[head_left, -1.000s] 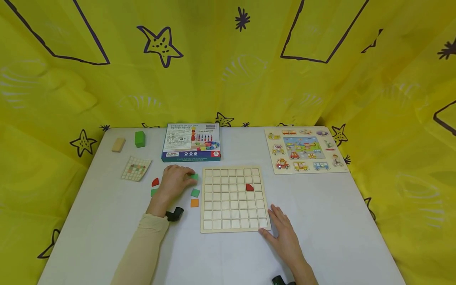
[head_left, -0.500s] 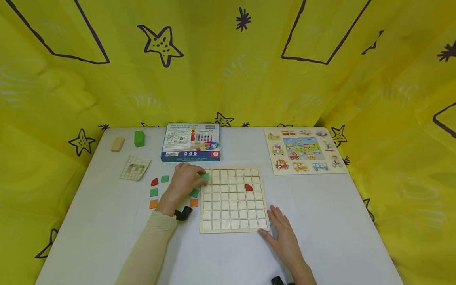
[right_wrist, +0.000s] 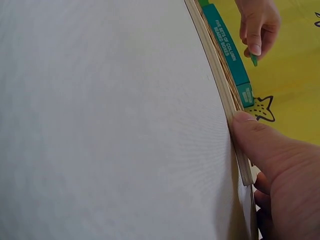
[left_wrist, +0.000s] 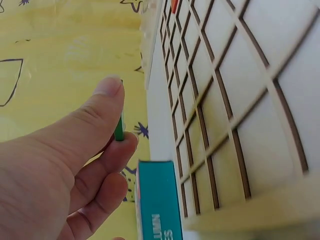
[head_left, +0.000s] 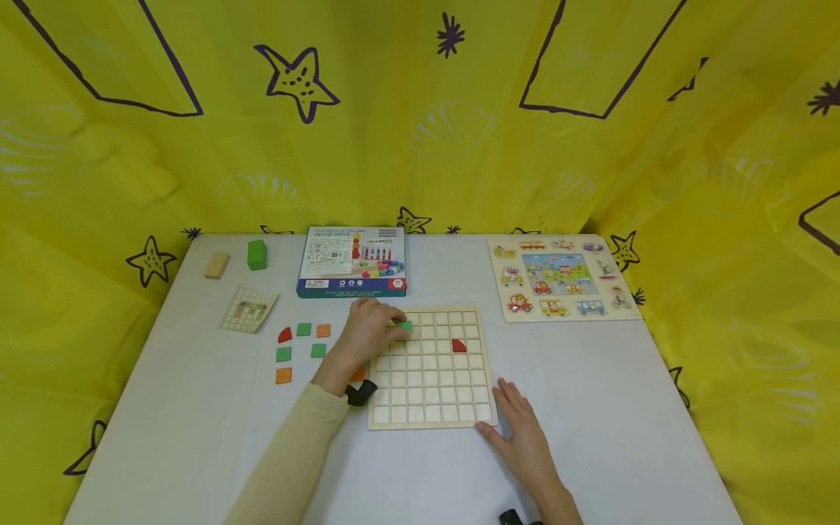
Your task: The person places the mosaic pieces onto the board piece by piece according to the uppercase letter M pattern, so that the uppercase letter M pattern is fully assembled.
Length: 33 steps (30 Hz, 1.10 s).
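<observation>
Between thumb and fingertips, my left hand (head_left: 367,332) pinches a small green square tile (head_left: 405,327) over the upper left of a wooden grid board (head_left: 429,428). The left wrist view has this green tile (left_wrist: 119,131) edge-on, held off the board. A red quarter-round tile (head_left: 459,345) lies in a cell towards the board's right side. My right hand (head_left: 528,441) rests at the board's lower right corner with fairly straight fingers. Its thumb (right_wrist: 255,131) touches the board's edge in the right wrist view. The left forearm partly hides an orange tile (head_left: 358,375).
Left of the board lie several loose tiles, among them a red quarter-round one (head_left: 284,335) and an orange square (head_left: 284,375). Behind them are a pattern card (head_left: 250,310), a green block (head_left: 257,255) and a plain wooden block (head_left: 217,266). A box (head_left: 351,262) and a picture puzzle (head_left: 563,277) stand further back.
The left hand has carried the green tile rightwards from the table beside the board to above its upper left cells. The right hand stays at the board's corner.
</observation>
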Motion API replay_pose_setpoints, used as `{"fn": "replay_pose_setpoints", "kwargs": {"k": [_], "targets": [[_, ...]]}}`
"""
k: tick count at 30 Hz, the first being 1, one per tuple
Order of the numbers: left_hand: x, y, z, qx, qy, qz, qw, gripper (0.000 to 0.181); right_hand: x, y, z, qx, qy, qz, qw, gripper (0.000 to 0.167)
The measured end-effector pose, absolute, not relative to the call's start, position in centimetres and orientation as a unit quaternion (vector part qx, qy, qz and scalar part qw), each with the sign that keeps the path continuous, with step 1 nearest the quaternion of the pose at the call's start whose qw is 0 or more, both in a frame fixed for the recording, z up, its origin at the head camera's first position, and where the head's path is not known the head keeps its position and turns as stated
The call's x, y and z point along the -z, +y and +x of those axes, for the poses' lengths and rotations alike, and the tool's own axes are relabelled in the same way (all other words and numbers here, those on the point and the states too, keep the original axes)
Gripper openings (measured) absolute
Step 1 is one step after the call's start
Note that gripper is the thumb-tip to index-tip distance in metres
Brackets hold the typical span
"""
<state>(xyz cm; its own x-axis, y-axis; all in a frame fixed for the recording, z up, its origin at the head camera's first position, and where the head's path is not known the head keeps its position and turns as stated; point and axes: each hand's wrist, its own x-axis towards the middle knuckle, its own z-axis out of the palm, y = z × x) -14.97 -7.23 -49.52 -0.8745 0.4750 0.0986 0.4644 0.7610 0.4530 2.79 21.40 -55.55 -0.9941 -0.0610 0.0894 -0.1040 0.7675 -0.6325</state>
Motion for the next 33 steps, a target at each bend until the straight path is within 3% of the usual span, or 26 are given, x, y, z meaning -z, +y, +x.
{"fn": "replay_pose_setpoints", "kwargs": {"k": [33], "targets": [[51.0,-1.3,-14.5,-0.191,0.931,0.311,0.011,0.03,55.5,21.4,2.8,-0.341,-0.938,0.043,0.035,0.074]]}}
